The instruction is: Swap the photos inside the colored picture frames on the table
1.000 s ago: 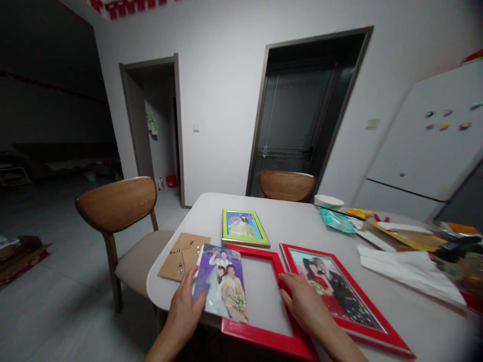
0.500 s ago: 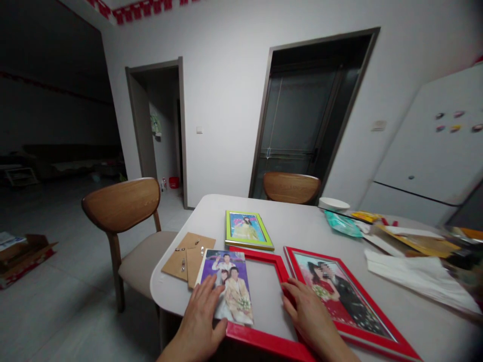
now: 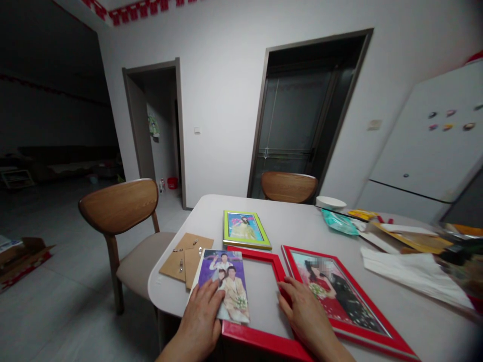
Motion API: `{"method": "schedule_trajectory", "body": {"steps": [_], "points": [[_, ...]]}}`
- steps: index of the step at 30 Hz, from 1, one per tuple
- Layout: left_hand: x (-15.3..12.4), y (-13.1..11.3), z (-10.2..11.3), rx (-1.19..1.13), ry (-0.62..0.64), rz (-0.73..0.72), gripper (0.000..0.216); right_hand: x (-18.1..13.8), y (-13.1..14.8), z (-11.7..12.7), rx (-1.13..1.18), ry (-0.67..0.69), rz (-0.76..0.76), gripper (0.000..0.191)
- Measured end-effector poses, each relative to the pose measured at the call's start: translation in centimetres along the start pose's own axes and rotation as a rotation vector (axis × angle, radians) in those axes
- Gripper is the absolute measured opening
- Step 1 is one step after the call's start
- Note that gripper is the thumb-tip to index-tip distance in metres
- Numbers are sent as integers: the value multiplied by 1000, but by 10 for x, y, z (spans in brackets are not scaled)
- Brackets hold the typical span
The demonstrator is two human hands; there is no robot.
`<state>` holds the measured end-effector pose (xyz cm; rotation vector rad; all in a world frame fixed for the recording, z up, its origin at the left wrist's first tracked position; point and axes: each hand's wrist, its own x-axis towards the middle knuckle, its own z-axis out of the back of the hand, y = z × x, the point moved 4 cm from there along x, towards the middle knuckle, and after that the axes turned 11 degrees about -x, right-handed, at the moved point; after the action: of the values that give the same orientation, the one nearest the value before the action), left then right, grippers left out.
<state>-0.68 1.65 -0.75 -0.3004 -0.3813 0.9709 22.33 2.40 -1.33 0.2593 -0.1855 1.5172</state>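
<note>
An empty red picture frame (image 3: 264,344) lies at the near edge of the white table (image 3: 294,226). A wedding photo print (image 3: 226,279) rests over the frame's left side. My left hand (image 3: 202,322) lies flat on the print's lower left corner, fingers stretched out. My right hand (image 3: 305,314) rests with fingers extended on the frame's right bar, between it and a second red frame (image 3: 377,332) that holds a photo of a couple.
A green framed photo (image 3: 245,229) and a brown backing board (image 3: 183,256) with clips lie further back. Papers (image 3: 411,269), a teal packet (image 3: 339,222) and a white bowl (image 3: 331,202) crowd the right side. Two wooden chairs (image 3: 121,211) stand by the table.
My left hand has slid up from the print's left edge onto its lower corner, and the print now lies flatter on the frame. My right hand has barely moved.
</note>
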Motion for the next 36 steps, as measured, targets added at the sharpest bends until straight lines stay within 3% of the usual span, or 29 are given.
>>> {"method": "schedule_trajectory", "body": {"steps": [20, 36], "points": [[2, 3, -9, 75, -94, -116, 55, -2, -2, -1, 27, -9, -9, 34], [4, 1, -6, 93, -73, -84, 55, -3, -2, 0, 16, -14, -7, 33]]}}
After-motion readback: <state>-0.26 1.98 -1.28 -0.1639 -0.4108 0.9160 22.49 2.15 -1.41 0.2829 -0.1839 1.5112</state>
